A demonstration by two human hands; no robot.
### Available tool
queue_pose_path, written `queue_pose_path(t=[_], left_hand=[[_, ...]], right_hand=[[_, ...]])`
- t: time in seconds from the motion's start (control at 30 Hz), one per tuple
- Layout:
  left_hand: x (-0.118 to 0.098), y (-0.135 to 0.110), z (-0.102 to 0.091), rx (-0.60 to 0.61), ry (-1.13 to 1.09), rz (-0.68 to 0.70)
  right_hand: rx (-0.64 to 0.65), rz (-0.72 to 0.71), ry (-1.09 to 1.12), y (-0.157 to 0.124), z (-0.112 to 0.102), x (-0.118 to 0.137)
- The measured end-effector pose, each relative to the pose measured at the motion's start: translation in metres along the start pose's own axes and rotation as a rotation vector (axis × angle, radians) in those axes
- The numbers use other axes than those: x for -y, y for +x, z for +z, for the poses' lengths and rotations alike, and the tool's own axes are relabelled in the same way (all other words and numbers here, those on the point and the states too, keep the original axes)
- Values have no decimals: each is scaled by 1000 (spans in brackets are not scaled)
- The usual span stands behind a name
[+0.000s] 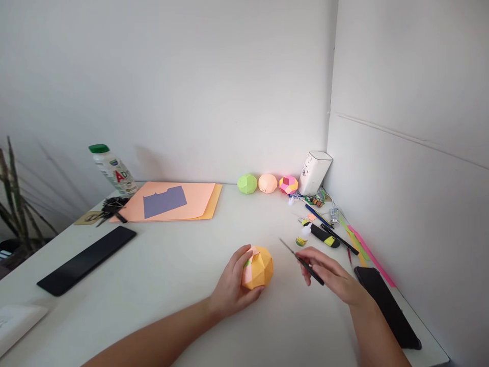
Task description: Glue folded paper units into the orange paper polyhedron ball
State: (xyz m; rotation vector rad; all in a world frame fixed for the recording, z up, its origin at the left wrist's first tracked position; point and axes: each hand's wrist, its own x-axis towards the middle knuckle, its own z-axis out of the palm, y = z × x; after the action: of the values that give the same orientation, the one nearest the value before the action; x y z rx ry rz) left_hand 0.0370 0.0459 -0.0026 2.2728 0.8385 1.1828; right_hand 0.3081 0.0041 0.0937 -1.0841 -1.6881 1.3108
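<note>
My left hand [235, 283] is wrapped round a faceted paper ball [262, 270], mostly orange-yellow, with pink and a little green on its left side. The ball is held low over the white table [183, 270]. To its right, my right hand [332, 272] grips a slim tool [311, 270] with a dark handle and a thin metal tip; its exact kind is unclear. That tip points up and left, apart from the ball. Just beyond the right hand stands a small glue bottle [302, 237] with a whitish top and a yellow label.
Along the wall sit green [247, 184], peach [268, 183] and multicoloured [288, 184] paper balls beside a white container [315, 173]. A utility knife [324, 235], pens and a phone [387, 306] lie right. Paper sheets [202, 201], a bottle [114, 171] and a black slab [87, 260] are left.
</note>
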Motion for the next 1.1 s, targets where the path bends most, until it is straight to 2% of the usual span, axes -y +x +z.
queue_pose_path(t=[0.07,0.1,0.17,0.23,0.3,0.37,0.47,0.53,0.67,0.97,1.1], left_hand=[[0,0,0,10,2,5],[0,0,0,14,4,10],[1,0,0,13,5,30],[1,0,0,7,4,47],[1,0,0,0,-1,57],[0,1,-1,-1,-3,62],[-1,1,-1,-1,-1,71],[-1,1,-1,1,7,73],[-1,-1,0,17,17,85],[-2,-1,0,15,14,97],[-2,-1,0,4,22,110]], right_hand=[[118,-7,62,2,6,-1],[123,-17,63,3,11,-2],[18,-35,7,7,22,-5],[-187,-59,-114,9,33,-8],[-311,-171,-269,10,40,-10],[-372,-327,-426,10,41,-11],[-386,-550,-690,8,37,-12],[-373,-649,-842,8,34,-13],[-382,-684,-948,9,32,-14],[-378,-692,-1002,9,32,-10],[-386,-737,-985,11,33,-13]])
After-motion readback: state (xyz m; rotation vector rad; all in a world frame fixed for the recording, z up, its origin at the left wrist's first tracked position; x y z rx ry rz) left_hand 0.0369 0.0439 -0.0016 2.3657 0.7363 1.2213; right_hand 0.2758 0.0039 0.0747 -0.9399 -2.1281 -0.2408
